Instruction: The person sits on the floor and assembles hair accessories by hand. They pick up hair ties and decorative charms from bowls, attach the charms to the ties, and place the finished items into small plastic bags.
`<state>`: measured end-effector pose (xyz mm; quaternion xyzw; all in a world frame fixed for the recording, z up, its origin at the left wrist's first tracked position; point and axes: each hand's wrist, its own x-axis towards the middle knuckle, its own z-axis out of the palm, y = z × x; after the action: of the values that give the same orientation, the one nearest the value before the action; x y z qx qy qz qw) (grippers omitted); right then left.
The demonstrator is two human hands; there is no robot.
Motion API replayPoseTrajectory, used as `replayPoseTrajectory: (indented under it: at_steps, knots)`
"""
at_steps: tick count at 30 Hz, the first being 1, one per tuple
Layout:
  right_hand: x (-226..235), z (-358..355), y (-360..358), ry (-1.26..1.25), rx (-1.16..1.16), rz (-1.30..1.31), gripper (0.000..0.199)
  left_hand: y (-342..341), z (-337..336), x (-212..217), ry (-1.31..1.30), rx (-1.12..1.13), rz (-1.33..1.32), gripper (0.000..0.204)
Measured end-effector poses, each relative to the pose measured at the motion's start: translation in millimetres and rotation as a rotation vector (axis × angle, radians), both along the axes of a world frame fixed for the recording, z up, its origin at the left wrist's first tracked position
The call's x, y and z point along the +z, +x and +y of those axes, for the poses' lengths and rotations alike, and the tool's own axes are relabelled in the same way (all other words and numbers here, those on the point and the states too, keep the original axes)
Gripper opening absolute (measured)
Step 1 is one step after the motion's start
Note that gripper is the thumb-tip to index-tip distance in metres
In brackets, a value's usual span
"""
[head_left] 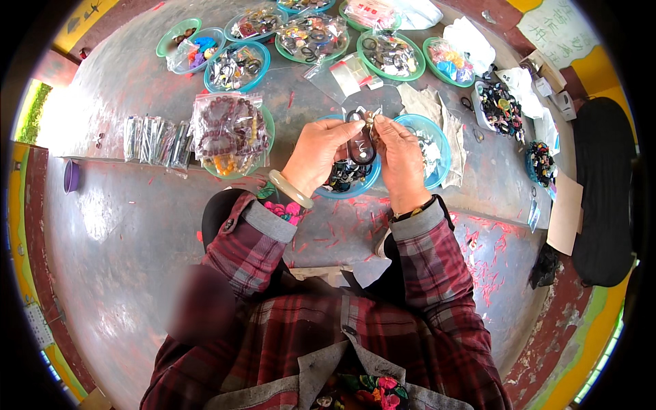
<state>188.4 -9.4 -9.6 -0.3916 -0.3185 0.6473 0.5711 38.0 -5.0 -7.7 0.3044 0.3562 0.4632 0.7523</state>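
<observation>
In front of me I hold up a black looped cord [361, 152] with both hands. My left hand [316, 152] is closed, thumb and forefinger pinching the loop's upper left side. My right hand [402, 160] pinches a small gold-coloured piece [371, 121] at the loop's top; its exact kind is too small to tell. Partly behind my hands, a blue bowl [352, 193] holds a heap of dark small items. Another blue bowl [445, 156] with white pieces sits just right of my right hand.
Beaded bracelets in clear bags [231, 126] lie over a green bowl, beside slim packets [157, 140]. Bowls of bagged trinkets, one a green bowl [418, 68], line the back. A beige cloth [454, 140] lies at right. Red scraps [488, 256] litter the lower step.
</observation>
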Motion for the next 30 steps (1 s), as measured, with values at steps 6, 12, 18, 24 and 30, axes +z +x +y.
replayPoseTrajectory:
  at_steps: [6, 12, 18, 24, 30]
  knots:
    - [11.3, -6.2, -11.6, 0.094, -0.209, -0.199, 0.017, 2.3, -3.3, 6.3, 0.007, 0.007, -0.027, 0.022]
    - [21.7, 0.1, -6.7, -0.035, -0.177, 0.055, 0.019, 0.4, -1.5, 2.8, 0.05, 0.016, 0.059, 0.019]
    - [8.6, 6.9, 13.2, -0.04, -0.022, -0.04, 0.019, 3.2, -3.8, 3.4, 0.113, -0.061, 0.151, 0.019]
    - [19.8, -0.2, 3.7, 0.039, -0.154, -0.169, 0.019, 5.9, -6.0, 8.6, 0.035, -0.077, 0.053, 0.02]
    - [13.3, 9.6, 18.2, -0.083, -0.268, -0.045, 0.019, 4.0, -5.8, 14.4, -0.051, 0.028, 0.02, 0.021]
